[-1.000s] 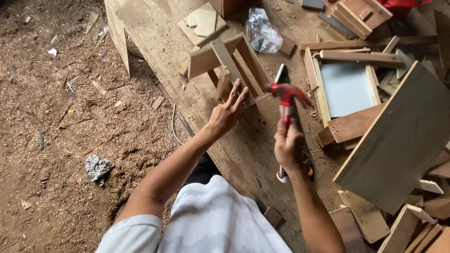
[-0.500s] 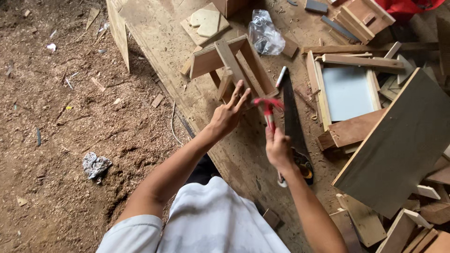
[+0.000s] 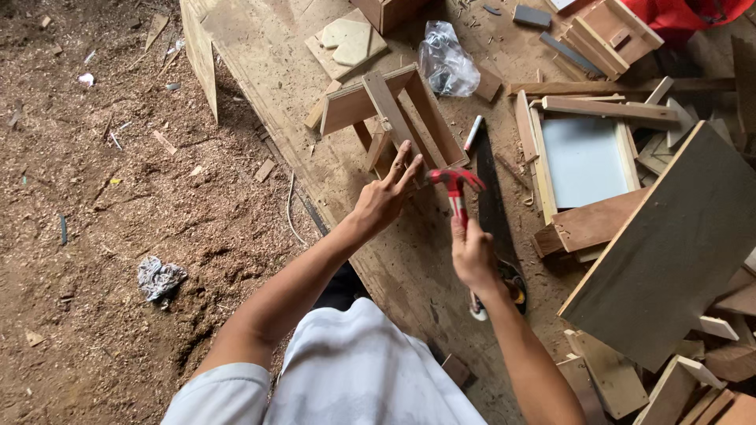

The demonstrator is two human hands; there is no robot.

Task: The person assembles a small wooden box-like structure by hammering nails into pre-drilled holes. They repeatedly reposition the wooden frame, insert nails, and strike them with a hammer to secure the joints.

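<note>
- Here, in the head view, the right hand [image 3: 475,256] is closed around the handle of a red-headed claw hammer [image 3: 456,193], whose head sits just beside the open rectangular wooden frame [image 3: 398,110].
- The left hand [image 3: 383,198] has fingers [image 3: 409,168] spread, their tips touching the frame's near corner on the plywood workbench [image 3: 276,55].
- A dark handsaw [image 3: 492,206] lies beside the hammer.

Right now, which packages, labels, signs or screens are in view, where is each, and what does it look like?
Clear plastic bag: crumpled, translucent, dark contents, on the workbench beyond the wooden frame.
No labels, signs or screens can be made out.
</note>
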